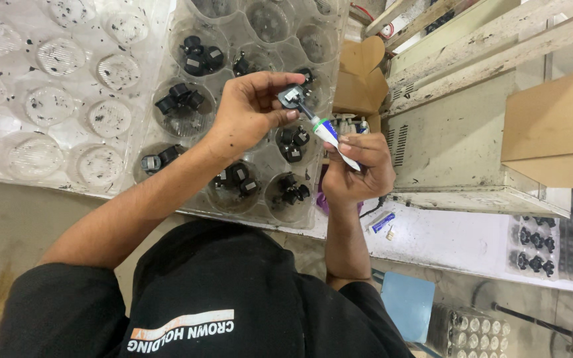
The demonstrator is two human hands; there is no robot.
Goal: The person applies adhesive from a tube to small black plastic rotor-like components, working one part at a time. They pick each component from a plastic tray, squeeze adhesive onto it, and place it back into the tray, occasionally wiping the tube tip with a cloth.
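Head view: a small black part (292, 97) is pinched in the left hand (250, 109); a white tube (331, 136), green-banded, is gripped in the right hand (359, 171), nozzle touching it. Beneath, a clear compartment tray (167, 139) is seen; brown cartons (359, 79) beside it on the worktop (445, 242).

Bright, even overhead light, soft shadows (edges bend, wide-angle), mostly sharp.
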